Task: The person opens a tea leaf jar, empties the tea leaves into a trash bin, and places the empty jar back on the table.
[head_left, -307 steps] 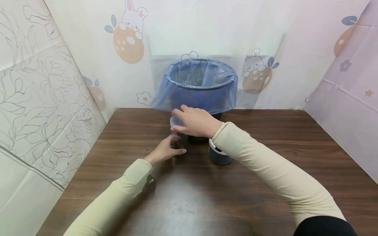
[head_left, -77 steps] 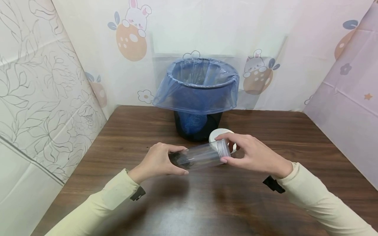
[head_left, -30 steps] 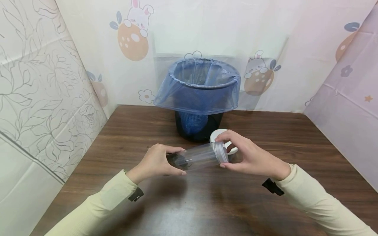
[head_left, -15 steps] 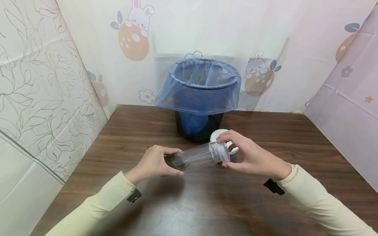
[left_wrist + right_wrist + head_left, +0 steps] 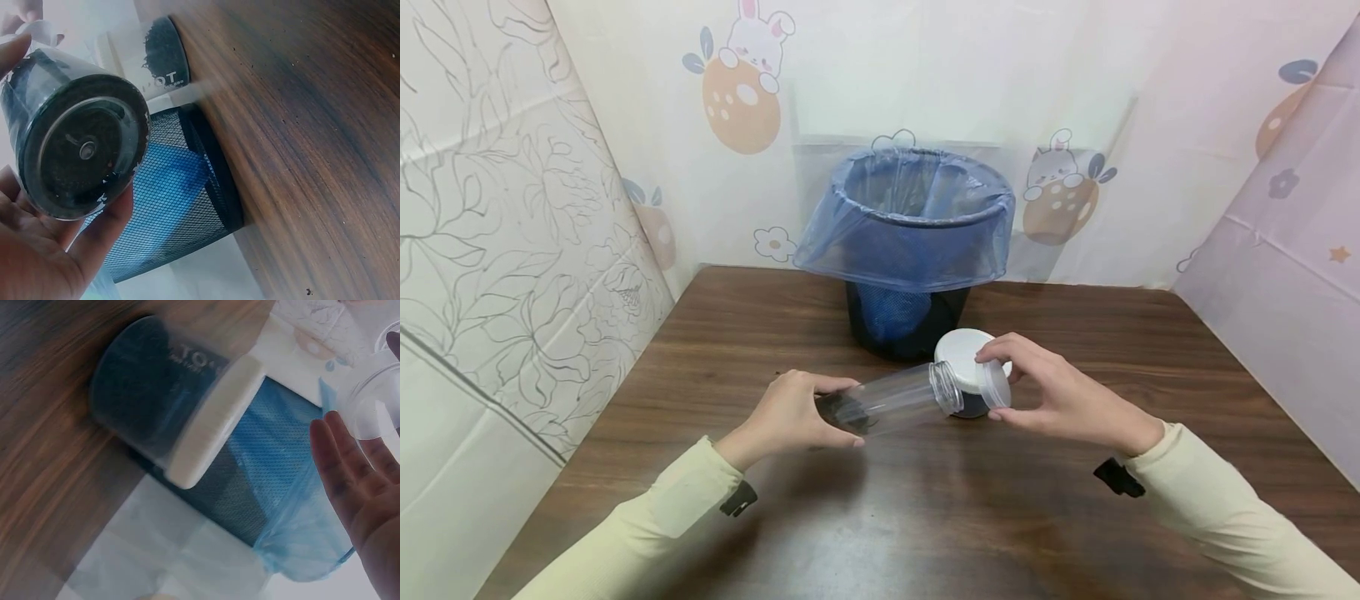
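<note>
My left hand (image 5: 784,419) grips the base end of a clear plastic jar (image 5: 904,402), tilted nearly onto its side above the table. Dark stuff lies at the jar's bottom; its kind cannot be made out. The threaded mouth faces right and is uncovered. My right hand (image 5: 1071,400) pinches a translucent screw lid (image 5: 995,384) by its edge, a short gap from that mouth. In the left wrist view the jar's round dark base (image 5: 84,150) faces the camera. Behind the lid stands a squat jar with a white cap (image 5: 962,348) and dark contents (image 5: 153,387).
A black mesh waste bin (image 5: 951,308) lined with a blue bag (image 5: 910,258) stands at the back of the brown wooden table (image 5: 737,325). Patterned cloth walls (image 5: 880,67) enclose the back and both sides. Small dark specks (image 5: 309,291) dot the tabletop.
Earlier the clear jar stood upright near the bin; then both hands tilted it with the lid on. In the last half second the lid has come off and moved right with my right hand.
</note>
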Available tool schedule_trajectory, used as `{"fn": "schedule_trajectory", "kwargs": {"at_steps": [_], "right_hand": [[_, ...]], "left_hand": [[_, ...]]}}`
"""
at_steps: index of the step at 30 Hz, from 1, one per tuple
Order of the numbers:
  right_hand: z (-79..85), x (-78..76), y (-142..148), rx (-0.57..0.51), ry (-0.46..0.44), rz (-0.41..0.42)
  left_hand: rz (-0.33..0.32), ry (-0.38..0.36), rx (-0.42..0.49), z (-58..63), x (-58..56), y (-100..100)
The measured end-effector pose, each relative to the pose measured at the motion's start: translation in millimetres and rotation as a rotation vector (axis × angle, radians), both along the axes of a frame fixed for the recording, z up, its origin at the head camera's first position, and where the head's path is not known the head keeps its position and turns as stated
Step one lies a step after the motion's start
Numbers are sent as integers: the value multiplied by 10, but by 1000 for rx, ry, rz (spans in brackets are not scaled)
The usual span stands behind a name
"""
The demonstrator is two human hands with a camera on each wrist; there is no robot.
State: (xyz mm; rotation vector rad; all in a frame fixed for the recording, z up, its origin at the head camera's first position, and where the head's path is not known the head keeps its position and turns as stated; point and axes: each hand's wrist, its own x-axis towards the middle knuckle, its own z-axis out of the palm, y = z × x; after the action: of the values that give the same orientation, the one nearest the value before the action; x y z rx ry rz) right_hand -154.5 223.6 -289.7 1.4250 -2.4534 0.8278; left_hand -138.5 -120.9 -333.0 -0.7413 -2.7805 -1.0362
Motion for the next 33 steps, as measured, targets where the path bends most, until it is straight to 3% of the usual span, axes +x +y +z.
{"fn": "schedule_trajectory", "kwargs": {"at_steps": [10, 16, 23, 33], "right_hand": [[-81, -46, 234, 20, -4, -70], [-97, -78, 324, -2, -65, -123], [-132, -151, 417, -6, 8, -202], [-252, -258, 636, 19, -8, -323]], "left_hand": [[-3, 17, -1, 3, 3, 14], [-9, 25, 6, 11, 7, 21], [-13, 25, 15, 39, 13, 31], [-17, 16, 14, 40, 7, 35]]}}
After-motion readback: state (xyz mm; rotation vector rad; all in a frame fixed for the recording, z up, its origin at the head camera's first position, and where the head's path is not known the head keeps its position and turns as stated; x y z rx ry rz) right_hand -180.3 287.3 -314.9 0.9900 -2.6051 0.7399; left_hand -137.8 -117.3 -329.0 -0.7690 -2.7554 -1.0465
